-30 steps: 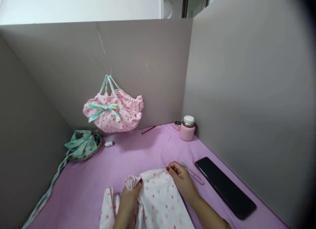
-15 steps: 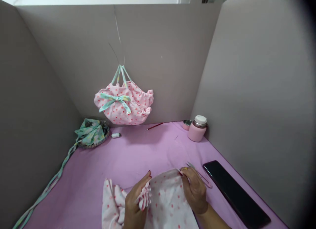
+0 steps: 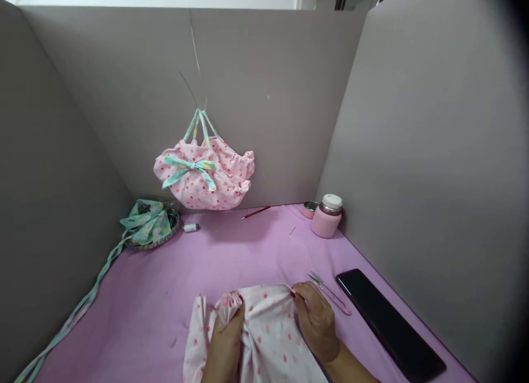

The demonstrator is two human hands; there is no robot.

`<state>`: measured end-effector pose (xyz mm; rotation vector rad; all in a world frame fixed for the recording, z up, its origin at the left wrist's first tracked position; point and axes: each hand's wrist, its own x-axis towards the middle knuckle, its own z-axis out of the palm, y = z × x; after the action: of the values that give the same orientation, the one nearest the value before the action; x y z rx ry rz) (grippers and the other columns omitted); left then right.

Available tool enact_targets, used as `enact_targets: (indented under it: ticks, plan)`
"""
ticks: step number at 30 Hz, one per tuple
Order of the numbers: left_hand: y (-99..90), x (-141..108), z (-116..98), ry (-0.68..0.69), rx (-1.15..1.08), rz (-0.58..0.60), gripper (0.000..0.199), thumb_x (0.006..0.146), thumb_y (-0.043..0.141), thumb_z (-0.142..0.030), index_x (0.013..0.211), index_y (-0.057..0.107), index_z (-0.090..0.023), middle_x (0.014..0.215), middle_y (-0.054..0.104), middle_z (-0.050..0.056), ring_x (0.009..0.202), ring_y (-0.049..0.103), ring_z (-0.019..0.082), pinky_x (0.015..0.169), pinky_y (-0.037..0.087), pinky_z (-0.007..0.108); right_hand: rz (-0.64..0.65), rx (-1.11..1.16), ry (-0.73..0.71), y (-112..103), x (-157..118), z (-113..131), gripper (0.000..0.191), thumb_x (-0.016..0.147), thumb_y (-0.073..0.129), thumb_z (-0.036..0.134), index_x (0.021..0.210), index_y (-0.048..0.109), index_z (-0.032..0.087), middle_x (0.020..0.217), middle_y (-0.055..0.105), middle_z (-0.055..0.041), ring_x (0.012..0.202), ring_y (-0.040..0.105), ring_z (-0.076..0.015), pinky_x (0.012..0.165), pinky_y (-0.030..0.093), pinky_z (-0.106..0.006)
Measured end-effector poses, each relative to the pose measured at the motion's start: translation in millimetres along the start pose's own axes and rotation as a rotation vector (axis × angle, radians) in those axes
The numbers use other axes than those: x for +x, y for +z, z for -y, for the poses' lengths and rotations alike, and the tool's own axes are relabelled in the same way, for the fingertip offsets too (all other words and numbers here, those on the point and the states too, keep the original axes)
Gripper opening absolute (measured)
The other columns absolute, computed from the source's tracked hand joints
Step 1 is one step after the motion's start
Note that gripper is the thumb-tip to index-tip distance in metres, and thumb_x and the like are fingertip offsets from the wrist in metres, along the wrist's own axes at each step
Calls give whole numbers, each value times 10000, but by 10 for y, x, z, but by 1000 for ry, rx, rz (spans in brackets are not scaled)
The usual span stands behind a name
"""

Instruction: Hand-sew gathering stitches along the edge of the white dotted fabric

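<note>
A white cloth with pink and red dots [image 3: 273, 333] lies across the front of the table, between and below my hands. My left hand [image 3: 226, 339] is closed around a bunch of its gathered pleats, which puff out above the fingers. At the cloth's upper right corner, my right hand [image 3: 316, 319] pinches the edge between thumb and fingers, so the top edge runs nearly straight between both hands. Just beyond the right hand lie small pink-handled thread snips [image 3: 330, 295], blades toward the back.
A black phone-like slab [image 3: 388, 322] lies at the right. Behind stand a pink jar [image 3: 326, 220] and its small cup [image 3: 309, 209]. A dotted pink bag [image 3: 206, 173] hangs at the back panel. At left are a basket with green fabric [image 3: 151, 228] and a thread spool [image 3: 190, 227].
My left hand has turned, so the gathered pleats now face up and back instead of sideways. The cloth's top edge is more level. My right hand keeps its pinch.
</note>
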<state>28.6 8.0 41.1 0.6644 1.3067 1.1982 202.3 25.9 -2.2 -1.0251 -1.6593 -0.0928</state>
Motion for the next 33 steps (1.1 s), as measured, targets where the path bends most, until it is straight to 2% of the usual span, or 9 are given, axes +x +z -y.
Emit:
enact_targets:
  ticks: [5, 8, 11, 15, 19, 25, 30, 33]
  plan:
    - [93, -30, -55, -37, -148, 133, 355, 602, 720, -446, 797, 608, -170, 687, 663, 48, 699, 637, 251, 678, 490, 350, 37, 37, 39, 7, 35, 40, 168, 864, 413, 61, 873, 513, 196, 696, 563, -34, 646, 551, -164, 581, 471, -294]
    - [112, 32, 28, 8, -107, 135, 374, 502, 801, -377, 651, 509, -196, 546, 546, -40, 548, 553, 164, 559, 449, 261, 63, 47, 15, 8, 65, 86, 171, 869, 402, 67, 847, 514, 195, 663, 552, -27, 611, 529, -156, 559, 461, -286]
    - [88, 102, 133, 82, 22, 109, 385, 553, 764, -379, 550, 420, -207, 493, 444, -67, 495, 448, 119, 500, 391, 217, 78, 58, -18, -2, 82, 121, 173, 870, 399, 66, 862, 517, 193, 662, 558, -32, 606, 524, -158, 554, 459, -288]
    - [36, 105, 139, 194, 225, 90, 237, 674, 652, -343, 569, 495, -200, 534, 512, -28, 554, 466, 152, 529, 393, 225, 71, 88, -29, -19, 92, 141, 178, 858, 409, 47, 876, 514, 190, 662, 559, -35, 604, 522, -162, 552, 455, -290]
    - [15, 92, 71, 238, 312, 101, 194, 690, 614, -353, 582, 557, -201, 600, 603, 11, 655, 528, 211, 631, 431, 259, 107, 95, -49, -18, 89, 144, 192, 845, 418, 20, 880, 506, 187, 655, 549, -35, 602, 504, -163, 550, 441, -291]
    - [45, 128, 140, 136, 195, 64, 236, 658, 625, -412, 690, 635, -179, 675, 659, 45, 777, 580, 271, 716, 451, 310, 124, 104, -19, 9, 59, 130, 166, 869, 403, 55, 860, 500, 189, 652, 542, -28, 591, 495, -153, 548, 425, -280]
    - [88, 136, 177, 42, 78, 80, 257, 655, 629, -407, 762, 635, -174, 740, 674, 66, 787, 593, 273, 741, 456, 338, 247, 157, 66, 59, 24, 157, 142, 894, 409, 118, 807, 500, 186, 646, 535, -21, 605, 504, -150, 565, 409, -266]
    - [87, 131, 165, -27, 35, 112, 261, 660, 636, -435, 755, 606, -194, 697, 653, 45, 738, 591, 248, 703, 462, 328, 308, 205, 140, 93, 10, 184, 163, 901, 402, 144, 780, 503, 182, 657, 542, -20, 615, 514, -143, 577, 400, -251]
